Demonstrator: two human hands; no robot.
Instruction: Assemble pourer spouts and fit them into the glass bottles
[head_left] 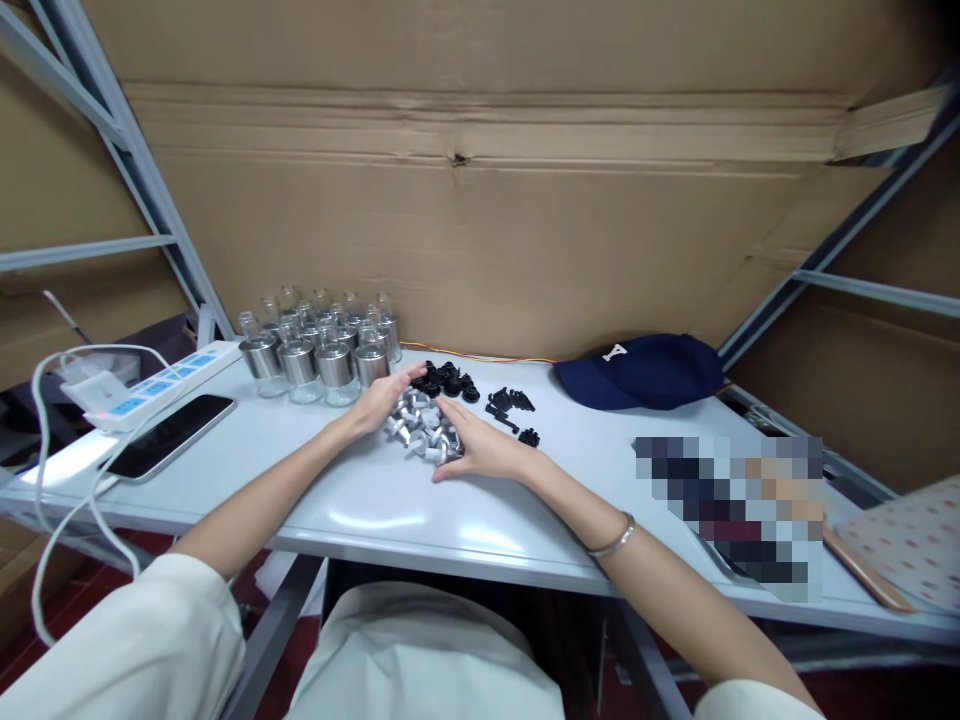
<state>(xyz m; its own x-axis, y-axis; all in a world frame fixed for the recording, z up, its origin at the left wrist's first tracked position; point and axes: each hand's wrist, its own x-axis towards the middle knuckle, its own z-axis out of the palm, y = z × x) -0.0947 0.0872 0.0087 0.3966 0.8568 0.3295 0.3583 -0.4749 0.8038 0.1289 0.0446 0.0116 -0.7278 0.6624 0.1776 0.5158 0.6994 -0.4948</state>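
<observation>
A pile of silver-and-white stopper-like parts (420,428) lies on the white table between my two hands. My left hand (381,402) curves along the pile's left and far side, fingers stretched out. On the right, my right hand (484,443) rests against the pile with its thumb apart from the fingers. Neither hand is closed around a part. Just beyond the pile sit round black parts (452,381). Small black lever-like pieces (510,402) lie to the right, with a little heap of tiny black pieces (529,437) nearer me.
Glass bottles with metal sleeves (335,365) stand in rows at the back left. A power strip (169,385) and a phone (171,436) lie at the left, with white cables. A navy cap (645,372) sits at the back right. Cardboard (480,230) walls the back.
</observation>
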